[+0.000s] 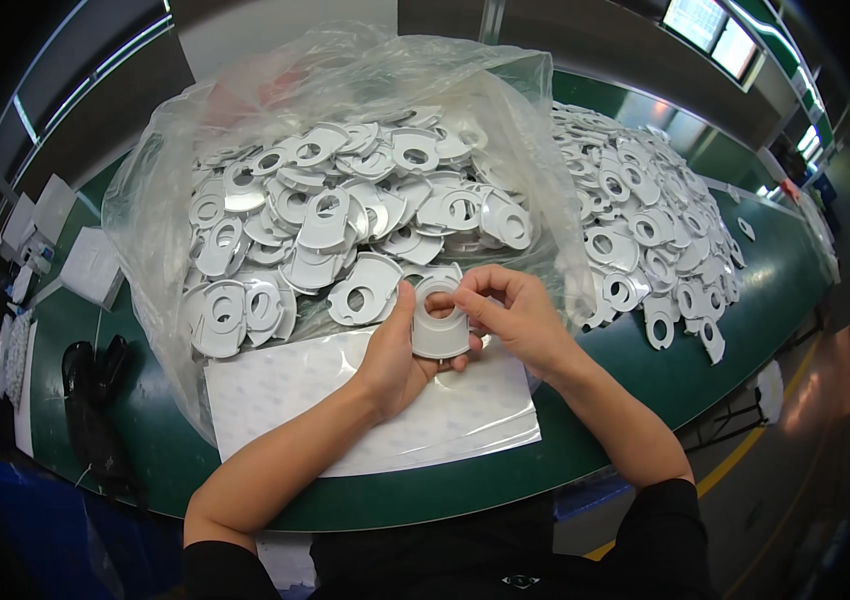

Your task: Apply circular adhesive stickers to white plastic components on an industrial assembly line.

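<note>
Between my two hands is a light grey plastic part (pixel 438 340) with a round hole near its top end. My left hand (pixel 395 350) grips it from the left, thumb along its edge and fingers behind. At its upper right edge, my right hand (pixel 518 315) pinches with thumb and forefinger; whether a small thing sits between those fingertips is hidden. Below lies a stack of glossy white sheets (pixel 295 405). Just beyond my hands, a heap of similar grey parts (pixel 330 225) fills an open clear plastic bag (pixel 150 200).
A second heap of grey parts (pixel 645 225) spreads over the green table (pixel 765 290) at the right. On the left lie a black object (pixel 95 400), its kind unclear, and a white box (pixel 92 265). The table's near edge curves in front of me.
</note>
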Demonstrator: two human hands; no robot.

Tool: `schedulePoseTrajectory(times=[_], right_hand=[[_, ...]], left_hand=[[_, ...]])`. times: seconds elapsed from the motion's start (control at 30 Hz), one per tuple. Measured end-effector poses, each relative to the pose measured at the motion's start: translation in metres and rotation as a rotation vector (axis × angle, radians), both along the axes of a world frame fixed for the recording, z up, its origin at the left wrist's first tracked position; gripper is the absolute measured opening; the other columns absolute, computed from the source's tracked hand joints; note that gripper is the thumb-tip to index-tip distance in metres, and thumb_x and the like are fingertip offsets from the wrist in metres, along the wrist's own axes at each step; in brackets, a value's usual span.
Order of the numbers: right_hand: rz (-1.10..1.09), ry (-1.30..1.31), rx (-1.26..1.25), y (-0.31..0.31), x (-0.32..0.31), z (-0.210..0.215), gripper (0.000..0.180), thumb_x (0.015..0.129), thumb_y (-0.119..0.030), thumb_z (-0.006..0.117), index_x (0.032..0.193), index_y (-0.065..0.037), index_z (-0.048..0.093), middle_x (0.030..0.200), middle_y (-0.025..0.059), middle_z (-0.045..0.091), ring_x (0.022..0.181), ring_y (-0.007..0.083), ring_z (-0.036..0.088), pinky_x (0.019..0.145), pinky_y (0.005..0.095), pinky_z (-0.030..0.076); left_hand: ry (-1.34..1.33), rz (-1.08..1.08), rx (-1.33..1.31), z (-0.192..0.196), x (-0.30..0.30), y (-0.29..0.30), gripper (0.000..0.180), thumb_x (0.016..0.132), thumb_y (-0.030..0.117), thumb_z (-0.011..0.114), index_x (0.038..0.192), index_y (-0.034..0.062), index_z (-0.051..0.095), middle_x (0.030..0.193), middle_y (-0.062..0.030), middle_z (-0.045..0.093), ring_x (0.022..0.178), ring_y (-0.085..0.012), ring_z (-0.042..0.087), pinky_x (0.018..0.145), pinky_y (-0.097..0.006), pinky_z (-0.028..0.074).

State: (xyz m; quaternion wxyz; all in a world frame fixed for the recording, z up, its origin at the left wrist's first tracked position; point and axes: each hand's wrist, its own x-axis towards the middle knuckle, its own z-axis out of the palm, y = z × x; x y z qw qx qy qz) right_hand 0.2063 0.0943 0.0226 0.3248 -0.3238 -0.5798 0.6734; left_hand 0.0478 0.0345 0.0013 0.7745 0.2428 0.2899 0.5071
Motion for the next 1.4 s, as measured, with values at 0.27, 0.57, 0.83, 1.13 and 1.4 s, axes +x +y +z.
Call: schedulePoseTrajectory(times=[0.27, 0.57, 0.83, 1.13, 1.4], right_hand=[[-0.113, -0.129, 0.346, -0.006, -0.005, 0.001, 0.013, 0.084, -0.013, 0.065, 0.086, 0.0, 0.062, 0.088, 0.005, 0.06, 0.065, 0.0073, 0.054, 0.052, 0.0221, 0.046], [-0.204, -0.43, 1.327, 0.005, 0.004, 0.005, 0.021, 0.076, -0.016, 0.07, 0.092, -0.004, 0.065, 0.091, 0.007, 0.057, 0.083, 0.0231, 0.055, 0.065, 0.0316, 0.047], [-0.191, -0.153, 0.344, 0.002, 0.001, -0.005, 0.017, 0.08, -0.01, 0.064, 0.093, 0.001, 0.066, 0.081, 0.0081, 0.064, 0.063, 0.0129, 0.06, 0.058, 0.0251, 0.047], [-0.166, -0.214, 0.245, 0.0, 0.001, 0.005, 0.018, 0.079, -0.013, 0.066, 0.072, 0.002, 0.059, 0.069, 0.0066, 0.063, 0.055, 0.0082, 0.059, 0.05, 0.0227, 0.045], [-0.378, -0.658, 0.949, -0.008, 0.0, 0.007, 0.041, 0.064, -0.032, 0.079, 0.057, -0.005, 0.048, 0.055, 0.0039, 0.049, 0.049, 0.0166, 0.049, 0.044, 0.0312, 0.038]], left_hand=[[-0.013, 0.014, -0.019, -0.001, 0.0, 0.001, 0.064, 0.097, 0.054, 0.01, 0.115, 0.0053, 0.047, 0.101, -0.0099, 0.056, 0.085, -0.0205, 0.058, 0.066, -0.031, 0.046], [-0.067, 0.03, -0.024, -0.004, -0.002, -0.001, 0.06, 0.097, 0.054, 0.013, 0.113, 0.0069, 0.047, 0.101, -0.0093, 0.056, 0.087, -0.0222, 0.059, 0.067, -0.032, 0.046], [0.001, 0.015, 0.017, -0.002, 0.001, -0.001, 0.065, 0.096, 0.055, 0.012, 0.116, 0.0053, 0.048, 0.102, -0.01, 0.057, 0.084, -0.021, 0.058, 0.068, -0.03, 0.045], [0.232, -0.05, 0.139, -0.009, 0.005, -0.005, 0.074, 0.09, 0.066, 0.009, 0.111, 0.0075, 0.049, 0.095, -0.0093, 0.058, 0.079, -0.0185, 0.059, 0.055, -0.026, 0.041], [0.287, -0.117, 0.178, -0.003, 0.008, -0.004, 0.084, 0.085, 0.073, 0.005, 0.106, 0.0048, 0.05, 0.088, -0.0108, 0.059, 0.071, -0.0183, 0.06, 0.045, -0.024, 0.037]])
